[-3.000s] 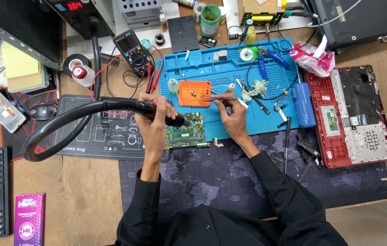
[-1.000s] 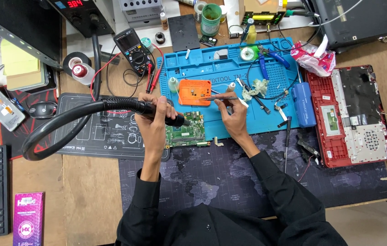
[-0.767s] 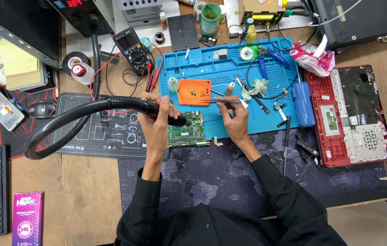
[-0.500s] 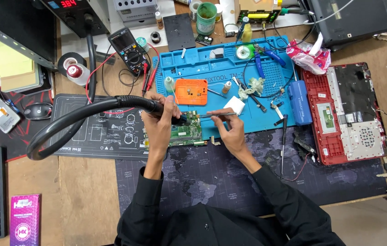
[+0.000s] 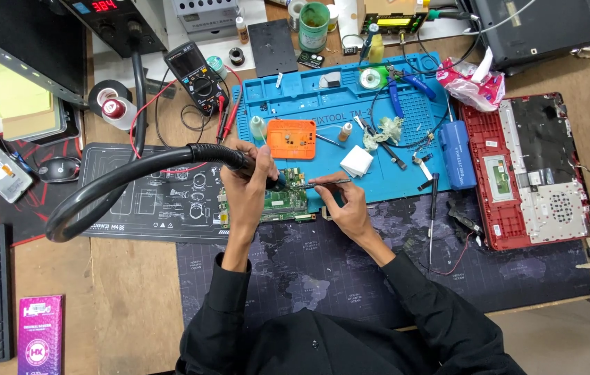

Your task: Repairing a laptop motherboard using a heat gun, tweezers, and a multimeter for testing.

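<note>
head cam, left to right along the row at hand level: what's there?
Black computer mouse → thick black hose → left hand → green circuit board → right hand → red opened laptop base.

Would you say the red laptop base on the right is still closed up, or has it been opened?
Opened. The red laptop base lies flat beside the blue mat with its inner side up, bare internal frame and a loose wire showing.

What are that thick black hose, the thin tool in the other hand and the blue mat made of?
The black hose in the left hand looks like matte ribbed rubber or plastic, since it bends in a loop. The thin tool in the right hand seems metal, slim and slightly shiny. The blue mat looks like soft moulded silicone, with shallow trays.
</note>
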